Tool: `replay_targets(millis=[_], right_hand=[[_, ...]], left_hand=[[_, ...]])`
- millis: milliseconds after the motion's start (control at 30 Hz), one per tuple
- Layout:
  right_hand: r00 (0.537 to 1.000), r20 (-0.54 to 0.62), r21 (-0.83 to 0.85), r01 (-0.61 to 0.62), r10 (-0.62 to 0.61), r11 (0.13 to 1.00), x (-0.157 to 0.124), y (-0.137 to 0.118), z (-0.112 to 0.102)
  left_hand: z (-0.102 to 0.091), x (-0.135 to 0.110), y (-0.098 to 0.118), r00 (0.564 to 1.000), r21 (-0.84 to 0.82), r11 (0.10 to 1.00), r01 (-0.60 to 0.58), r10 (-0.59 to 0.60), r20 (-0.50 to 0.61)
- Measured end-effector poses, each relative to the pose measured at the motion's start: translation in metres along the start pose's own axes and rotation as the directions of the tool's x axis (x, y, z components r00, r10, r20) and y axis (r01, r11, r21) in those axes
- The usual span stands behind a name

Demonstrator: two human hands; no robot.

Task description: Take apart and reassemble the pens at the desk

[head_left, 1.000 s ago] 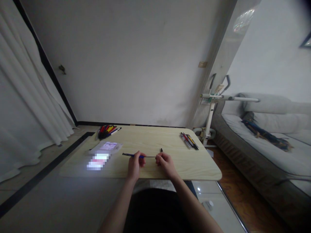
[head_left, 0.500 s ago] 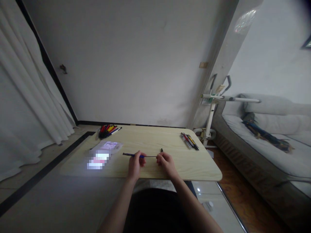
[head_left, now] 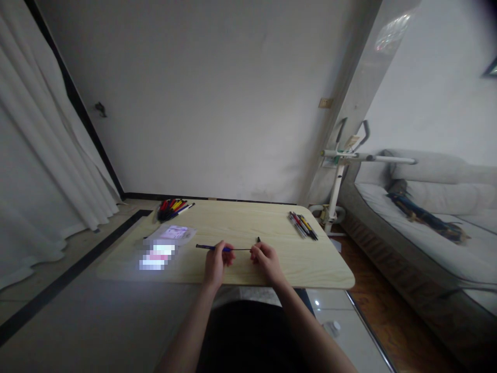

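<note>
My left hand is closed around a blue pen, which lies nearly level and points out to the left. A thin dark pen refill runs from the pen's right end across the gap to my right hand. The fingers of my right hand pinch the refill's far end. Just above those fingers a small black tip sticks up; I cannot tell whether it is held or lies on the table. Both hands are over the front part of the pale wooden table.
A pile of red, yellow, black and blue pens lies at the table's back left. Several more pens lie at the right. A clear plastic bag is at the left, beside a bright blurred patch. A sofa stands to the right.
</note>
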State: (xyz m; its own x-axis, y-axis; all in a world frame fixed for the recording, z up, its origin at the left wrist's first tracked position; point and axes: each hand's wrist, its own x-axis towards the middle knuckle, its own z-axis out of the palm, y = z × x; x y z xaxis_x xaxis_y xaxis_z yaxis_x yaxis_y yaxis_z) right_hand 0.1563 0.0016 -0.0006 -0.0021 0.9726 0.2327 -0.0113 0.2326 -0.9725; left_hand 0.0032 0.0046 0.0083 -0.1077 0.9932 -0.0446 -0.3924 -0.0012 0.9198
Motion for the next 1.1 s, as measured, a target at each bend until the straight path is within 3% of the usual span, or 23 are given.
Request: replay_targets(millis=[1100], right_hand=[[0.996, -0.083, 0.031, -0.006, 0.008, 1.000, 0.0005, 0.0001, -0.0013]], left_hand=[[-0.0001, 0.0003, -0.0006, 1.000, -0.019, 1.000, -0.011, 0.011, 0.003]])
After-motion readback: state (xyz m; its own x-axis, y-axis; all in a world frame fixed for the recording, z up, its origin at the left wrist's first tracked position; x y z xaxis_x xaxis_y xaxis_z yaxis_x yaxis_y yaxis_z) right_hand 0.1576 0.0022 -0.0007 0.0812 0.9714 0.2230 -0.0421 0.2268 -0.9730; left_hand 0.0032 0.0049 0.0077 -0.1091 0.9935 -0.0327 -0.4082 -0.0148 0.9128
